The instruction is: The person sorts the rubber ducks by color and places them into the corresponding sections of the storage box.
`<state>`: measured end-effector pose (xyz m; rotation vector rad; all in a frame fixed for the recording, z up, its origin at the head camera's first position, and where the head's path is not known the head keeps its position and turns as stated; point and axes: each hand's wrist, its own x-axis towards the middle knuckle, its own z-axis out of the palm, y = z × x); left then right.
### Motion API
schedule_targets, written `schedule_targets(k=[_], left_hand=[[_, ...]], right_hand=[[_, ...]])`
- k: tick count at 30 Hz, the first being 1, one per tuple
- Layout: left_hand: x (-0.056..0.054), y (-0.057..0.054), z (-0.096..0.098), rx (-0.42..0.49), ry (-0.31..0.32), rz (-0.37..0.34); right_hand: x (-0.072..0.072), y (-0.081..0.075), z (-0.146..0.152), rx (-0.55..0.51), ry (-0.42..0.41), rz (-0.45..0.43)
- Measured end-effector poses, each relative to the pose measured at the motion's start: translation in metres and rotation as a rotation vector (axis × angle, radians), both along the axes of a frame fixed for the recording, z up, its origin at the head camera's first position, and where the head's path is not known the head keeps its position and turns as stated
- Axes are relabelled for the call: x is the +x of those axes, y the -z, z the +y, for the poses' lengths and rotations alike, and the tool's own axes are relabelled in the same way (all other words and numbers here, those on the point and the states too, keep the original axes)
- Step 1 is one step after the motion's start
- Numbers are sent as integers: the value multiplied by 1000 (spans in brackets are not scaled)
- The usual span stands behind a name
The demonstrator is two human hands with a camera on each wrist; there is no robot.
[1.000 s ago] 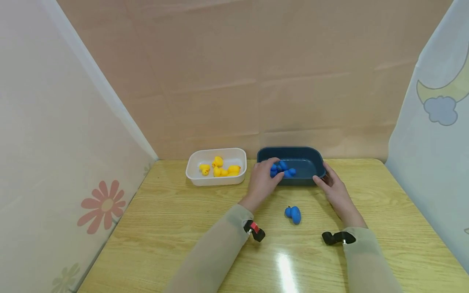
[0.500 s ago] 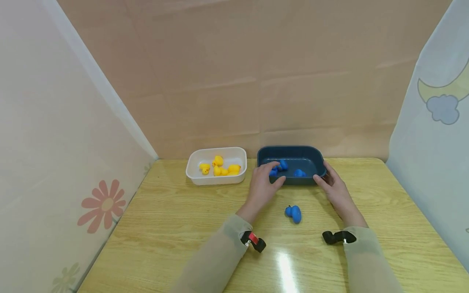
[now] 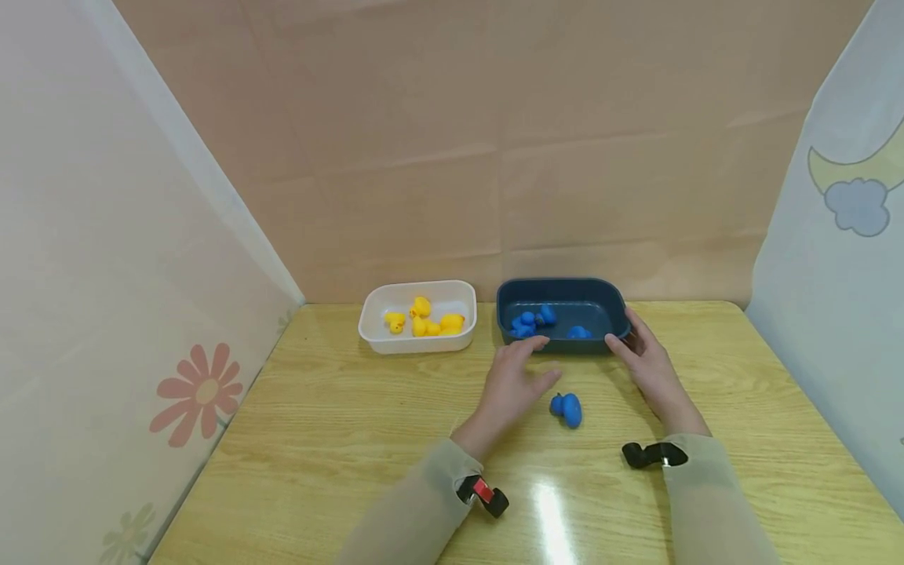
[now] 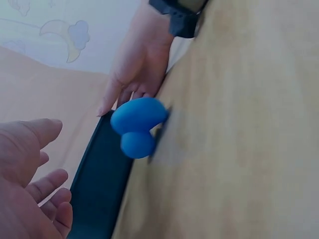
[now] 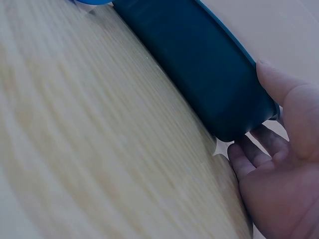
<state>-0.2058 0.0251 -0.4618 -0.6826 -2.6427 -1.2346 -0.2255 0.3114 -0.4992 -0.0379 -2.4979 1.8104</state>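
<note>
A blue toy duck (image 3: pixel 567 410) lies on the wooden table, in front of the dark blue bin (image 3: pixel 561 347). My left hand (image 3: pixel 510 386) hovers beside that duck with fingers spread and holds nothing; the thumb points toward it. In the left wrist view the same duck (image 4: pixel 138 125) shows near the middle, apart from the left hand (image 4: pixel 35 174). My right hand (image 3: pixel 651 373) holds the bin's right end, thumb at the rim and fingers around the side. The right wrist view shows this hand (image 5: pixel 284 159) at the bin's corner. Several blue ducks (image 3: pixel 526 323) lie inside the bin.
Left of the dark bin stands a white bin (image 3: pixel 417 345) with several yellow toy ducks (image 3: pixel 424 326) in it. A beige backdrop (image 3: pixel 452 141) rises behind both bins, and pale printed sheets flank the wooden table (image 3: pixel 339 439).
My left hand has let go of a blue duck inside the dark bin and drawn back toward the duck on the table. The right hand stays at the bin's end.
</note>
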Motion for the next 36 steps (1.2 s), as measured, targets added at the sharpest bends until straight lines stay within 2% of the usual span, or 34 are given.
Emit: schedule_targets(k=[7, 14, 18, 26, 36], left_hand=[[14, 9, 0, -33, 44, -66], [21, 17, 4, -78, 79, -87], [25, 17, 8, -109, 92, -103], [30, 21, 12, -165, 115, -85], [29, 28, 13, -246, 137, -28]], right_hand=[[0, 0, 0, 1, 5, 7], [-2, 1, 0, -21, -9, 7], [-3, 2, 1, -21, -12, 6], [-4, 0, 1, -10, -5, 9], [-2, 0, 0, 7, 3, 4]])
